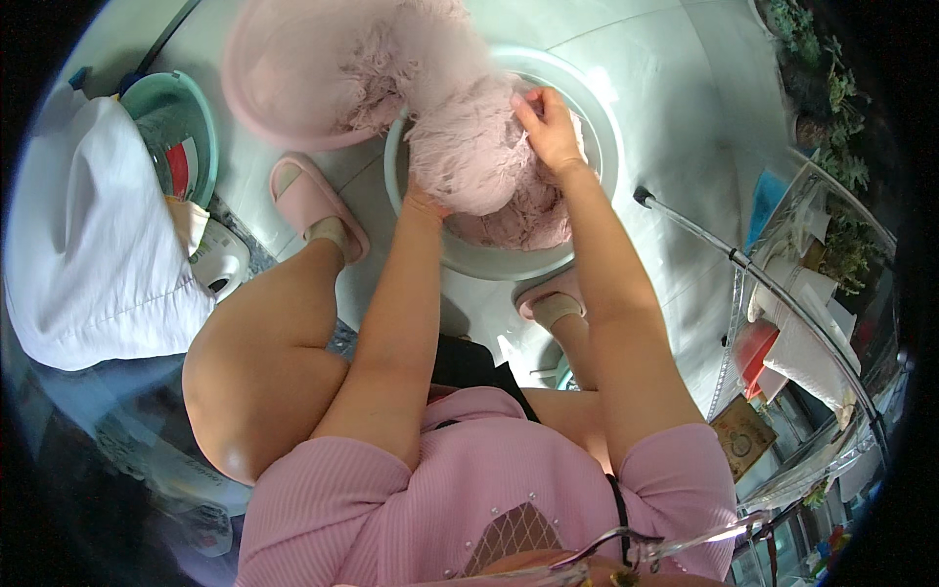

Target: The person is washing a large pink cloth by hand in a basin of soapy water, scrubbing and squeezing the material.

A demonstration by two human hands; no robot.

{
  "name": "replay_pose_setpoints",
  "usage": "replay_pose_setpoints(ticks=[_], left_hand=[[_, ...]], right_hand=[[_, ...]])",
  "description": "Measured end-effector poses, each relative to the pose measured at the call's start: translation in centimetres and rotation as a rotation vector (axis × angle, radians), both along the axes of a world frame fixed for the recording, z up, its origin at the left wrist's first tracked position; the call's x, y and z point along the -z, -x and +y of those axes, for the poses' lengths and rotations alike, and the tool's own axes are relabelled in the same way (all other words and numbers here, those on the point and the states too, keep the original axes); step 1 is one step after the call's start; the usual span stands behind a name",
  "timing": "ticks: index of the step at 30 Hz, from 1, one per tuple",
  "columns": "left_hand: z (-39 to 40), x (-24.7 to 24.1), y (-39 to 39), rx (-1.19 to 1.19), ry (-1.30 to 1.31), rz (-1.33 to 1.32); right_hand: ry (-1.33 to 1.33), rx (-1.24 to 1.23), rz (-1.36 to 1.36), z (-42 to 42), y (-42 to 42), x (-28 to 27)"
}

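Note:
A bundle of pale pink, shaggy, fluffy material (469, 147) is held between my hands above a round pale green basin (506, 268). My left hand (427, 199) is under its left side, with the fingers mostly hidden by the fluff. On the upper right of the bundle lies my right hand (544, 128), thumb and fingers curled and touching it. Darker pink fluff (524, 220) rests in the basin below. Behind and to the left, a pink basin (246, 110) holds more of the fluffy material, partly blurred.
Pink slippers are on my feet, the left one (308, 198) beside the basins. A green bucket (209, 147) and a white cloth (110, 242) are at the left. A metal-framed rack (796, 301) with assorted items stands at the right, near green plants (843, 147).

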State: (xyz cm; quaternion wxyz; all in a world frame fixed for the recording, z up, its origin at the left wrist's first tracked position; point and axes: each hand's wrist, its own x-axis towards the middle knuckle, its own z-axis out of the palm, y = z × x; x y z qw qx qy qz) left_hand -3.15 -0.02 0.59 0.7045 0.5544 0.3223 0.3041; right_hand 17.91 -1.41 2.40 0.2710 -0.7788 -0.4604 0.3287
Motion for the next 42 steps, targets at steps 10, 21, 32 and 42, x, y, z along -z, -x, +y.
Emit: replay_pose_setpoints(ticks=[10, 21, 32, 42], left_hand=[[3.0, -5.2, -0.8, -0.486, 0.529, -0.542], [4.1, -5.4, 1.4, -0.628, 0.807, -0.816], [4.5, -5.1, 1.6, -0.521, 0.807, -0.418], [-5.3, -1.6, -2.0, -0.717, -0.056, 0.666]], right_hand=[[0.516, -0.026, -0.17, -3.8, -0.7, -1.0], [0.489, 0.381, 1.07, -9.4, -2.4, -14.2], [0.584, 0.423, 1.126, -13.3, -4.2, -11.4], [-0.059, -0.461, -0.499, -4.4, -2.2, -7.2]])
